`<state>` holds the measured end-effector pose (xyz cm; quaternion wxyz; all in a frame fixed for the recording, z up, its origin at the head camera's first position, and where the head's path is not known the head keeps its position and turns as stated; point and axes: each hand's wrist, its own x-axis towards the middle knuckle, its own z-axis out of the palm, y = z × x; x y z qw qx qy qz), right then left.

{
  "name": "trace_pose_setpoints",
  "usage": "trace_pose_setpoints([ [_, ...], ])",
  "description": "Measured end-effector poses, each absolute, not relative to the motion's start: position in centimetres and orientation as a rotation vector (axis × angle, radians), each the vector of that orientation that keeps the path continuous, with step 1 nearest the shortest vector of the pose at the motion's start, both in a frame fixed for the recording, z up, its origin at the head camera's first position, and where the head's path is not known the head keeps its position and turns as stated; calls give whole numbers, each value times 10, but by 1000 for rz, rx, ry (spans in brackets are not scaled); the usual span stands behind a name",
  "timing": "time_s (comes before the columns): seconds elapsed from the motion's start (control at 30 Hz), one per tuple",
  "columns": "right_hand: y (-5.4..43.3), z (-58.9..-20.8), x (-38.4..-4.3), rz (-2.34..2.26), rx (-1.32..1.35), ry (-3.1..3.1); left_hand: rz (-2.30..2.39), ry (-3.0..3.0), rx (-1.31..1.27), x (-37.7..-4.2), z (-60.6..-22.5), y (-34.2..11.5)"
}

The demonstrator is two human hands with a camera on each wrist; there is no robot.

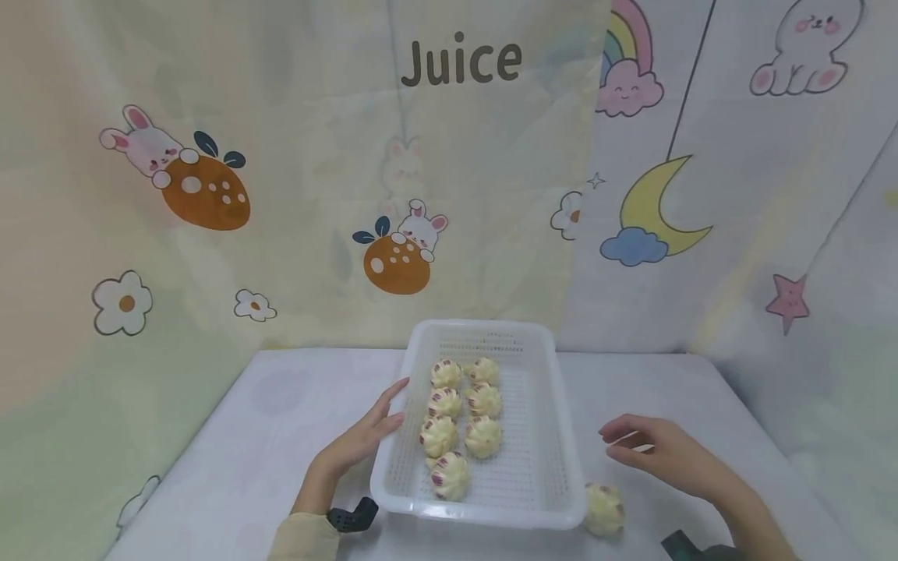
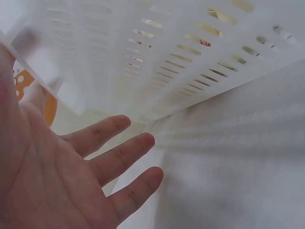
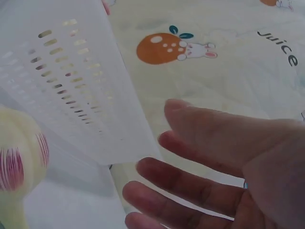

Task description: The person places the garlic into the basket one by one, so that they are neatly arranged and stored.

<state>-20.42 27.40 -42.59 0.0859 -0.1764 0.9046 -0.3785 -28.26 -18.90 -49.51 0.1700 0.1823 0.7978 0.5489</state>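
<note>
A white plastic basket with slotted walls stands on the table, and several pale yellow, ridged buns with purple streaks sit in two columns in its left half. One more bun lies on the table just outside the basket's lower right corner; the right wrist view shows that bun at its left edge. My left hand touches the basket's left rim, its other fingers spread beneath the rim beside the slotted wall. Right of the basket, my right hand hovers with nothing in its loosely bent fingers.
A white-covered table lies under everything. Behind it hangs a printed curtain with bunnies, a moon and the word Juice. Dark straps with small devices are worn on both wrists.
</note>
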Motion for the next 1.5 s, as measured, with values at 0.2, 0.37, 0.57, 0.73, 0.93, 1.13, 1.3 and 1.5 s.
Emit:
trace_pose_setpoints([
  [0.2,274,-438,-207,-1115,-714,2442,1587,2225,560,-281,-493,-192],
  [0.37,280,-453,-210,-1117,-899,2245,1596,2200,600,-281,-491,-192],
  [0.57,281,-469,-216,-1154,-983,2062,1598,2188,611,-280,-491,-191],
  [0.73,279,-473,-218,-1166,-931,2012,1603,2194,615,-278,-492,-191],
  [0.93,282,-473,-218,-1202,-964,1993,1604,2193,623,-279,-492,-191],
  [1.13,292,-471,-217,-1166,-836,2210,1580,2224,612,-282,-497,-192],
  [1.3,294,-464,-219,-1075,-719,2449,1590,2254,579,-284,-498,-191],
  [1.5,293,-465,-219,-1072,-578,2528,1576,2265,569,-280,-494,-189],
])
